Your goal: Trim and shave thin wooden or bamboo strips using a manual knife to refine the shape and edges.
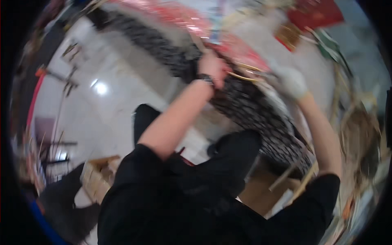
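The whole view is smeared by motion. My left hand (212, 67), bare with a dark watch at the wrist, is curled in a fist at the near end of some thin pale sticks (244, 72). The sticks run right toward my right hand (292, 83), which wears a white glove; blur hides its grip. Both hands hover over a long black-and-white speckled surface (249, 108) that runs diagonally. Shiny red material (239, 48) lies just behind the hands.
A glossy white floor (102, 102) spreads to the left. A wooden box (98, 177) sits lower left, cardboard (259, 192) and wooden slats (286, 175) lower right. Red paper items (314, 14) lie at the top right, and a heap of pale sticks (359, 134) at the right.
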### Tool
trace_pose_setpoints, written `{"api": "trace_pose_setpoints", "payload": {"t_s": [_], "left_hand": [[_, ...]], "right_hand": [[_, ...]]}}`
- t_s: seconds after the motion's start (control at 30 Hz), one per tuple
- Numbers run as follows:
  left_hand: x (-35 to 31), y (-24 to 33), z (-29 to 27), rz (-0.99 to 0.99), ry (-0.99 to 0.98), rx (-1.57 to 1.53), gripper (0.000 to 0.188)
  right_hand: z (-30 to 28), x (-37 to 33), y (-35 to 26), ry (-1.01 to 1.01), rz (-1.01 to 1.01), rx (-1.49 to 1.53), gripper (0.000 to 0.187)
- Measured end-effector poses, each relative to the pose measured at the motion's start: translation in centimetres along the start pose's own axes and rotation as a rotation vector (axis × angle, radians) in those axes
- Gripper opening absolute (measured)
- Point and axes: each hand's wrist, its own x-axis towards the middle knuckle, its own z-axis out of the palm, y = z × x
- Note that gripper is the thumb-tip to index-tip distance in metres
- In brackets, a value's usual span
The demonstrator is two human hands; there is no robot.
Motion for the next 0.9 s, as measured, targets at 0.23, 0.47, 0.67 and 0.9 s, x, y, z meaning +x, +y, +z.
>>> {"api": "trace_pose_setpoints", "payload": {"t_s": [0.23, 0.47, 0.67, 0.9], "left_hand": [[1.5, -1.5, 0.2, -0.021, -0.036, -0.131, 0.035], [-4.8, -2.6, 1.6, -0.146, -0.148, -0.093, 0.033], [-5.7, 4.5, -0.2, -0.063, -0.278, -0.284, 0.034], [-5.0, 7.2, -0.5, -0.046, -0.388, -0.288, 0.035]], "right_hand": [[1.0, 0.3, 2.2, -0.019, -0.033, -0.042, 0.029], [2.5, -0.2, 6.6, 0.145, 0.117, 0.323, 0.029], [-0.8, -2.3, 4.3, 0.311, 0.281, 0.267, 0.031], [-2.7, -3.6, -2.3, 0.112, 0.362, 0.547, 0.029]]}}
